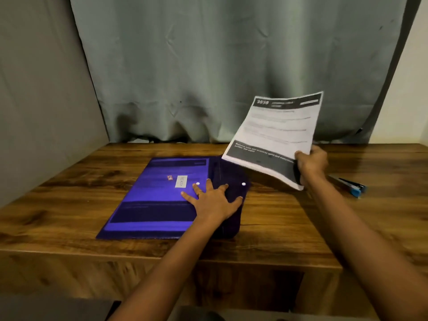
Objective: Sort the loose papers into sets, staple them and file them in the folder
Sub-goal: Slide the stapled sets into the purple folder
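A translucent purple folder (157, 198) lies flat on the wooden table (278, 228), its flap with white snap buttons turned out to the right. My left hand (213, 202) rests on it with fingers spread, at the seam between body and flap. My right hand (310, 165) grips a set of printed white papers (275, 133) by the lower right corner and holds it tilted in the air above the folder's right end. Printed sheets show through the folder's cover. A blue and black stapler (349, 185) lies on the table right of my right wrist.
A grey-green curtain (231, 66) hangs behind the table, with a grey wall on the left. The table's front edge runs just below the folder. A dark object sits at the bottom edge of the view.
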Tool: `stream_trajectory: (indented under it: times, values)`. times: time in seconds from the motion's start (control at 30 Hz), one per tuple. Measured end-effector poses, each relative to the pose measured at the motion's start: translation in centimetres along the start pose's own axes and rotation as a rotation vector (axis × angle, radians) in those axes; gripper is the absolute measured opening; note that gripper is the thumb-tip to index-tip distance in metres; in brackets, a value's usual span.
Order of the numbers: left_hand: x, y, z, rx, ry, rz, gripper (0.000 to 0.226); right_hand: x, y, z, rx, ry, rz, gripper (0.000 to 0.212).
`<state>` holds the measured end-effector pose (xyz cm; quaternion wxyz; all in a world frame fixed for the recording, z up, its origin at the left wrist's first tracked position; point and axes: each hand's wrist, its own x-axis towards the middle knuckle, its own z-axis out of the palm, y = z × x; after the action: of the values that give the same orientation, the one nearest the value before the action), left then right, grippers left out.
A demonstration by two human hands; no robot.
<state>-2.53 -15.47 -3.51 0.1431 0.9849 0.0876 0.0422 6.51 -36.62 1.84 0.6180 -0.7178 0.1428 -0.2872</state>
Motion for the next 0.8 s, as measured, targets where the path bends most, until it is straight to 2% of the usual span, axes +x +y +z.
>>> stream_trajectory:
  times: [0.13,0.2,0.27,0.37,0.43,0.6,0.8]
  values:
    - [0.2,-0.7,-0.6,-0.276,0.127,-0.031,0.043,-1.3,1.6,0.7,-0.192,-0.078,-0.015,0.036]
    - [0.3,-1.4,-0.9,-0.300,0.231,-0.034,0.035,-1.2,1.8,0.9,-0.240,-0.098,-0.022,0.037]
    - [0.3,-2.1,-1.3,-0.239,0.287,-0.037,0.039,-1.1,1.9,1.0,-0.272,-0.110,-0.019,0.037]
    - [0.2,-2.5,-2.1,-0.184,0.283,-0.051,0.049,-1.3,2.0,1.0,-0.296,-0.118,-0.029,0.038]
    - [0.1,-2.5,-2.6,-0.196,0.271,-0.066,0.047,-1.3,2.3,1.0,-0.288,-0.124,-0.010,0.038]
    - [0.0,-2.0,-3.5,-0.130,0.327,-0.030,0.026,-1.1,3.2,1.1,-0.190,-0.134,0.101,0.034]
    - [0.0,-2.2,-3.7,-0.185,0.440,-0.023,0.023,-1.0,4.5,1.7,-0.047,-0.163,0.234,0.037]
